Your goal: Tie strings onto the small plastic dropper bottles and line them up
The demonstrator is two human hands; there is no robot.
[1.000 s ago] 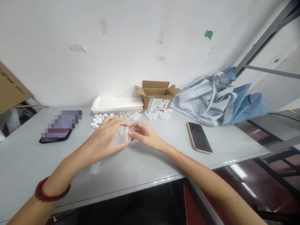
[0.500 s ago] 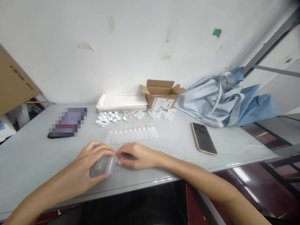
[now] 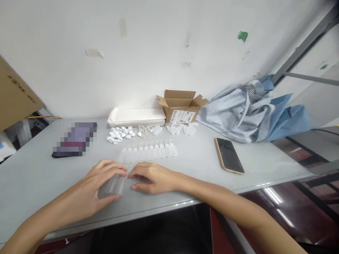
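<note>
Resting low on the grey table [image 3: 39, 183] at lower centre of the frame, the left hand [image 3: 92, 192] has its grip curled around a small clear plastic bottle [image 3: 114, 185] lying on its side, thumb under and fingers over it, while the right hand [image 3: 152, 178] sits just beside it with fingertips bent toward the bottle's open end; whether those fingertips pinch a small part I cannot tell, since they hide whatever lies beneath. Above the hands, a row of bottles [image 3: 148, 152] lies side by side across the middle of the frame, and farther up are a heap of white caps [image 3: 119, 134], a stack of white trays [image 3: 136, 117] and an open cardboard box [image 3: 181, 107] against the wall. A phone [image 3: 229, 160] lies well apart at centre right, below a bundle of blue cloth [image 3: 251, 109]; a blurred dark item [image 3: 74, 139] sits at centre left. Doing this step well seems to call for the left hand keeping the soft bottle steady without squashing it, the neck turned squarely toward the right hand, both wrists braced on the table, and the finished row left undisturbed just above.
</note>
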